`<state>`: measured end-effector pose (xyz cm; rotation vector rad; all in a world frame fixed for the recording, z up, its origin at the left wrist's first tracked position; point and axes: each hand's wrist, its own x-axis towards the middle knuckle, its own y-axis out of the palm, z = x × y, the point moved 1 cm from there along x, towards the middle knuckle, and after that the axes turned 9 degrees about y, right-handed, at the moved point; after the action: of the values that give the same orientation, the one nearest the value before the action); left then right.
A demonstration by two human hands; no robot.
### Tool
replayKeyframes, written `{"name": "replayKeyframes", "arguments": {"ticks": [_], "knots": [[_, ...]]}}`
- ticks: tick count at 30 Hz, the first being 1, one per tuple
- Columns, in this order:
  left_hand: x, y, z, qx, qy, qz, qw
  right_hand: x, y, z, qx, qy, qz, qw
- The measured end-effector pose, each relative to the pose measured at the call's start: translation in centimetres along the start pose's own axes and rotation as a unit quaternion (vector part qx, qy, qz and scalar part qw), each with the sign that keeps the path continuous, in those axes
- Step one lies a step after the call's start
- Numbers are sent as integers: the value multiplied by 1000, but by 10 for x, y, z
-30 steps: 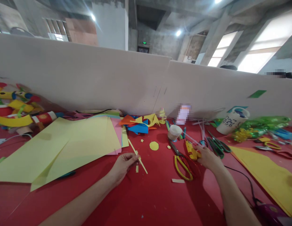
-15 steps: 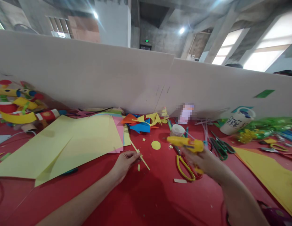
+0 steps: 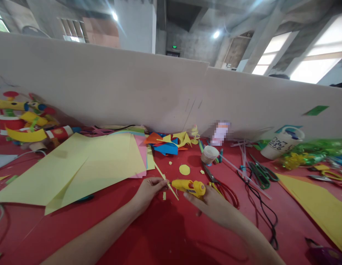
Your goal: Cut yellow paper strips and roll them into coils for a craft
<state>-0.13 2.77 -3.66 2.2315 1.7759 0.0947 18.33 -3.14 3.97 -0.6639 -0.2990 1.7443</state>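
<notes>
My left hand (image 3: 149, 189) pinches a thin pale-yellow paper strip (image 3: 174, 193) that slants over the red table. In my right hand (image 3: 212, 204) is a yellow hot glue gun (image 3: 189, 186), its nozzle pointing left and close to the strip at my left fingertips. Whether the nozzle touches the strip I cannot tell. Just below the strip lies a small yellow paper piece (image 3: 164, 195). Beyond the glue gun are a yellow paper circle (image 3: 184, 169) and two tiny paper stars (image 3: 170, 162), all flat on the table.
Scissors with red handles (image 3: 230, 193) lie behind my right hand, beside a paper cup (image 3: 209, 154). A black cord (image 3: 260, 200) curls at the right, near green-handled scissors (image 3: 260, 175). Large pale-yellow sheets (image 3: 99, 163) cover the left, and a white partition (image 3: 118, 84) stands behind.
My right hand has brought the glue gun left and down, its nozzle now beside my left fingertips. My left hand still pinches the paper strip. The view has shifted slightly.
</notes>
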Motion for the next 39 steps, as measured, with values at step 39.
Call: {"name": "replayKeyframes", "arguments": {"ticks": [39], "knots": [[-1, -1, -2, -3, -7, 45, 999, -5, -1, 0, -118, -54, -58, 990]]}}
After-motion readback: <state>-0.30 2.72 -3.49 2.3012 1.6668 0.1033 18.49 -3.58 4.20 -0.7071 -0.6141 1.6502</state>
